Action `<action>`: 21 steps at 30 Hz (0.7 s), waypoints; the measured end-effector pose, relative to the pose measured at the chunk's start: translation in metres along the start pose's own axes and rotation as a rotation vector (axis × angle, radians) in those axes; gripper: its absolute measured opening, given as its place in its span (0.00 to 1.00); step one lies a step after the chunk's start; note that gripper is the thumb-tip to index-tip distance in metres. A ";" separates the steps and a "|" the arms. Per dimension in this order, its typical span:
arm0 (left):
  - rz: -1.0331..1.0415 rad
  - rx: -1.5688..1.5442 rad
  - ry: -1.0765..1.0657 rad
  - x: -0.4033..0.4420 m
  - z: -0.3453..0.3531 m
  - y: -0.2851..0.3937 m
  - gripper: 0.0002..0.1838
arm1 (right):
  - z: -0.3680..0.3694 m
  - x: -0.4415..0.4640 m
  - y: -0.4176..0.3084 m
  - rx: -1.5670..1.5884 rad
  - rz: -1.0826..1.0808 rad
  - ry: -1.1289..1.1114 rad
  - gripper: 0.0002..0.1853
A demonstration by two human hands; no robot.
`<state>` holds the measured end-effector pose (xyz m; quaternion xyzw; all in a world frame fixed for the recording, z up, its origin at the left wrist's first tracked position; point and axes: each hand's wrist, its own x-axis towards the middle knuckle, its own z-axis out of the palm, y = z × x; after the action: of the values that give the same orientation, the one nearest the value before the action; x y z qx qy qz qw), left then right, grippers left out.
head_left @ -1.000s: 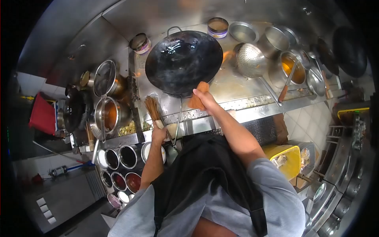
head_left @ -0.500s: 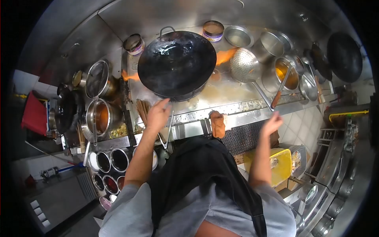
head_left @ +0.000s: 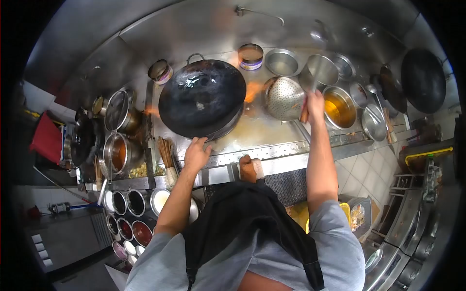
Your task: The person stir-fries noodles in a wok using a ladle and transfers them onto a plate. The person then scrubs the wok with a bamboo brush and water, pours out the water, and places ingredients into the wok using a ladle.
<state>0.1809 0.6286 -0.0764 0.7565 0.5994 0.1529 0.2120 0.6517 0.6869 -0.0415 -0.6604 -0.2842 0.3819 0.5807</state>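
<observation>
A large black wok (head_left: pixel 201 99) sits over a burner, orange flame showing on both sides of it. My left hand (head_left: pixel 195 154) is at the wok's front rim with its fingers apart; whether the fingertips touch the rim I cannot tell. My right hand (head_left: pixel 314 105) is closed around the wooden handle of a ladle (head_left: pixel 304 115). The ladle's metal shaft points away from me, and its head is blurred near a steel pot (head_left: pixel 320 70). Just left of that hand lies a perforated strainer (head_left: pixel 284 98), its handle passing under my forearm.
A pot of orange-yellow oil (head_left: pixel 340 107) stands right of my right hand. Farther right are a steel bowl (head_left: pixel 374 123) and a hanging wok (head_left: pixel 423 81). A bamboo brush (head_left: pixel 166 154) and a brown cloth (head_left: pixel 247 169) are at the counter's front edge. Two strainer-topped pots (head_left: pixel 120 153) stand left.
My right hand has reached forward and taken hold of the ladle, lifting it from the oil pot. My left hand remains near the wok's front rim. The camera view has shifted.
</observation>
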 end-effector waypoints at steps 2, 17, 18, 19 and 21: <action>0.018 -0.006 0.063 -0.002 0.011 -0.001 0.22 | 0.039 -0.007 -0.050 -0.200 -0.054 0.079 0.16; -0.104 -0.192 0.252 -0.009 0.028 0.027 0.19 | -0.012 -0.042 -0.040 -0.334 -0.017 -0.264 0.20; -0.063 -0.185 0.303 -0.009 0.027 0.032 0.17 | -0.013 -0.033 -0.041 -0.360 -0.030 -0.235 0.20; -0.036 -0.166 0.337 -0.009 0.026 0.034 0.16 | -0.016 -0.026 -0.042 -0.328 -0.022 -0.237 0.20; 0.007 -0.119 0.400 -0.016 0.023 0.032 0.16 | -0.028 -0.025 -0.037 -0.263 0.007 -0.249 0.20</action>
<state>0.2156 0.6040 -0.0795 0.6994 0.6167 0.3359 0.1328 0.6640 0.6573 0.0003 -0.6793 -0.3991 0.4225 0.4481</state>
